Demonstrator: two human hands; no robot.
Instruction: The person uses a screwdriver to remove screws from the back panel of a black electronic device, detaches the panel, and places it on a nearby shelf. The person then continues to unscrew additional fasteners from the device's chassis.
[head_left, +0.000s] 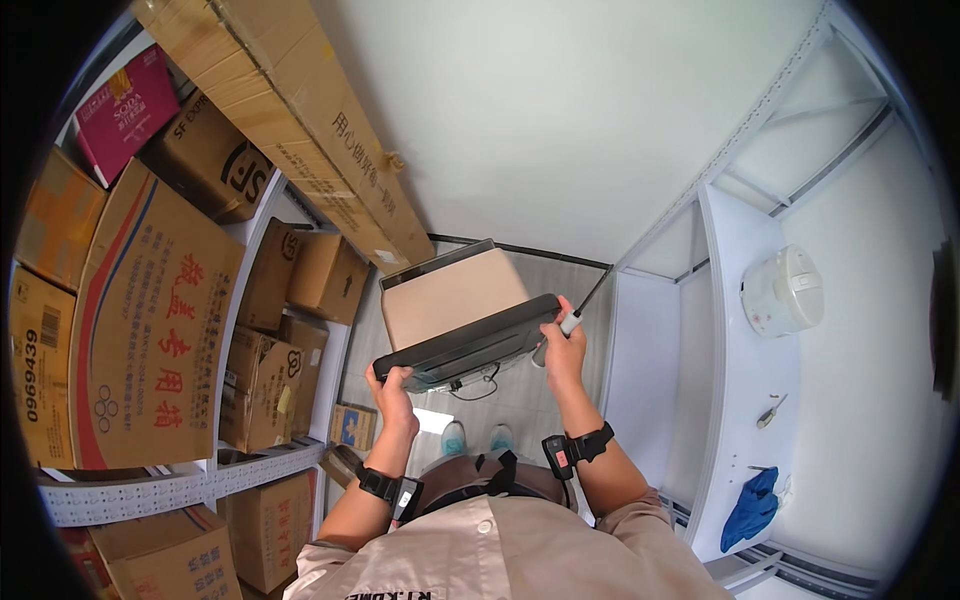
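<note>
My left hand grips the left end of a long black panel-like object, thumb on top. My right hand is closed around its right end. The panel is tilted, its right end farther from me than its left. Beside my right hand is a light grey cylindrical piece; I cannot tell whether the hand holds it too. Just beyond the panel lies a tan, box-like surface with a dark edge; whether the two are joined is unclear. A thin black cord hangs in a loop below the panel.
Shelving on the left is packed with cardboard boxes. A tall, narrow carton leans at the back wall. On the right-hand shelf are a white rounded appliance, a small tool and a blue cloth-like item.
</note>
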